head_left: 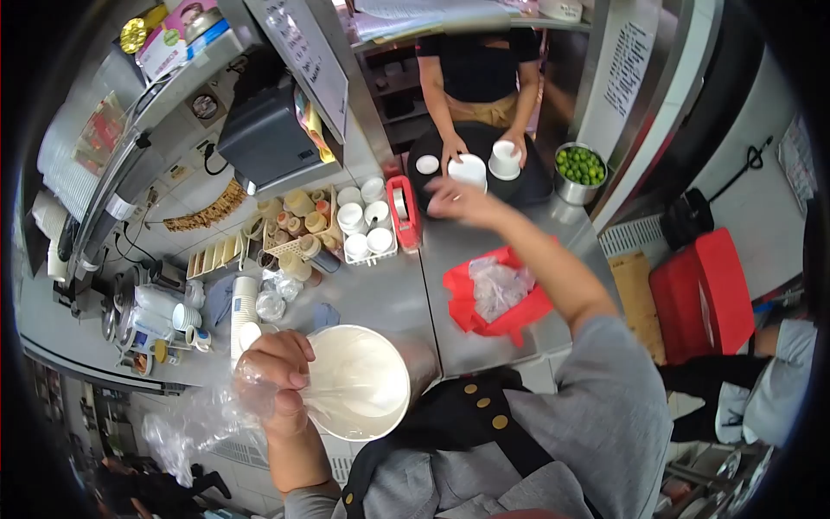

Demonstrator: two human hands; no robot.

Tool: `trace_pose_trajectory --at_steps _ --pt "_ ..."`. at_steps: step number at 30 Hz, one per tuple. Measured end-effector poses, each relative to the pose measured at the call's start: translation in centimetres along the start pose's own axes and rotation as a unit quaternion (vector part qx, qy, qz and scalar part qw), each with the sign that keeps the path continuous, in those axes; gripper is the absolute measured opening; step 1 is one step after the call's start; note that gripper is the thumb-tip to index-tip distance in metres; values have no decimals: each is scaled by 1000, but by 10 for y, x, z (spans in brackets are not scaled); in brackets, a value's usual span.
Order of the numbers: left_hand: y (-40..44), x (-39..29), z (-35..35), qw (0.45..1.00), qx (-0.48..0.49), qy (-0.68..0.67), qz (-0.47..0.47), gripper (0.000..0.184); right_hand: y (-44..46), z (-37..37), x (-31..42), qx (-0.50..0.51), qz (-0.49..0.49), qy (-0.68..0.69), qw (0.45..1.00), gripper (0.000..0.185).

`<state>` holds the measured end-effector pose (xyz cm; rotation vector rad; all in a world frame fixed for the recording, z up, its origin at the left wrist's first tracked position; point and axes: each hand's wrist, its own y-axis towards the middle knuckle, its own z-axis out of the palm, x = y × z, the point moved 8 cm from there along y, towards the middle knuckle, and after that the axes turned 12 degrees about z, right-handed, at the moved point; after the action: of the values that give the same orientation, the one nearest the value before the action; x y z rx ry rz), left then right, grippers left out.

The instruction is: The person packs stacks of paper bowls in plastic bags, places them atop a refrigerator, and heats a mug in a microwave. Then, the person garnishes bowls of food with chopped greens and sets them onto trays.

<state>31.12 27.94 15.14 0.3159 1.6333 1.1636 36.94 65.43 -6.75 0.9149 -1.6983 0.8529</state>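
My left hand point(278, 381) is closed, pinching gathered clear plastic bag point(194, 432) film between thumb and fingers. Loose film hangs to the left, and a stretched part runs over a large white tub point(367, 381). The tub is tilted toward me, close to my apron; whether it sits inside the bag I cannot tell. My right hand point(462, 201) reaches out over the counter, its fingers blurred by motion. Just beyond it stand a white container point(468, 169) and a white cup point(504, 161), both touched by another person's hands. Below my right forearm lies a red bag point(467, 298) with clear plastic on it.
To the left stand a basket of white cups point(380, 251), a red tape dispenser point(404, 212), sauce bottles point(298, 203) and stacked cups point(245, 298). A metal pot of green limes point(577, 189) is at the far right. A red bin point(705, 294) stands beside the counter point(406, 303).
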Motion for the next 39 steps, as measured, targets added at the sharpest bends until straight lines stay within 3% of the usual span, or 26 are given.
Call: trace_pose_trajectory --at_steps 1,2,3,4,6,7,9,10,13,14,15,16,17,19,20,21,22,23,24,28,31,35,37,39 --pt "6 1 5 1000 -6 13 -3 47 -26 45 45 123 -49 37 991 81" --pt "12 2 9 1000 -11 24 -7 46 -69 78 109 144 -157 -126 969 90" --pt "18 2 10 1000 -18 22 3 46 -95 113 140 201 -229 -113 946 104" --pt "22 5 22 998 50 32 -5 44 -127 136 181 234 -292 -103 922 112" --pt "31 4 49 979 201 42 -2 34 -143 174 219 291 -334 -147 884 109" --pt "40 3 54 979 200 41 0 34 -135 188 218 332 -300 -106 888 95" --pt "43 -14 89 894 385 178 141 25 -148 195 223 367 -281 -130 877 89" --pt "47 -21 90 876 403 211 158 19 -158 200 231 404 -261 -151 864 82" --pt "52 -33 67 891 352 230 173 22 -175 219 233 473 -223 -196 830 70" --pt "51 -34 55 935 256 193 149 32 -188 233 233 548 -252 -109 790 60" --pt "44 -35 51 935 256 195 150 32 -201 236 240 616 -275 -20 737 50" --pt "42 -35 32 958 182 185 125 38 -198 231 241 620 -246 22 745 28" --pt "39 -34 13 974 107 175 98 44 -194 228 239 621 -246 22 744 28" --pt "29 -29 -16 989 7 131 65 48 -172 226 224 603 -144 -4 785 30" --pt "26 -25 -21 989 20 131 69 43 -161 211 223 500 -152 -59 850 29" --pt "21 -15 -28 989 19 133 70 43 -164 210 221 501 -153 -60 850 29" --pt "14 -1 -44 993 -40 104 43 40 -155 199 224 343 -248 -179 888 30" --pt "6 8 -57 992 -100 76 14 36 -152 188 228 168 -331 -288 883 34" --pt "-2 14 -58 985 -157 -8 -71 30 -154 186 227 123 -346 -297 881 42" --pt "-14 22 -61 975 -194 -86 -68 29 -155 188 222 122 -336 -323 876 34" --pt "-13 19 -58 972 -199 -105 -64 27 -163 185 229 68 -387 -299 870 27" --pt "-8 24 -64 981 -153 -96 -67 24 -153 177 235 109 -379 -250 884 19" --pt "2 23 -63 991 -96 -64 -66 20 -136 176 240 208 -323 -161 909 18" --pt "16 24 -75 991 -102 -43 -74 19 -130 166 261 224 -327 -87 914 25"
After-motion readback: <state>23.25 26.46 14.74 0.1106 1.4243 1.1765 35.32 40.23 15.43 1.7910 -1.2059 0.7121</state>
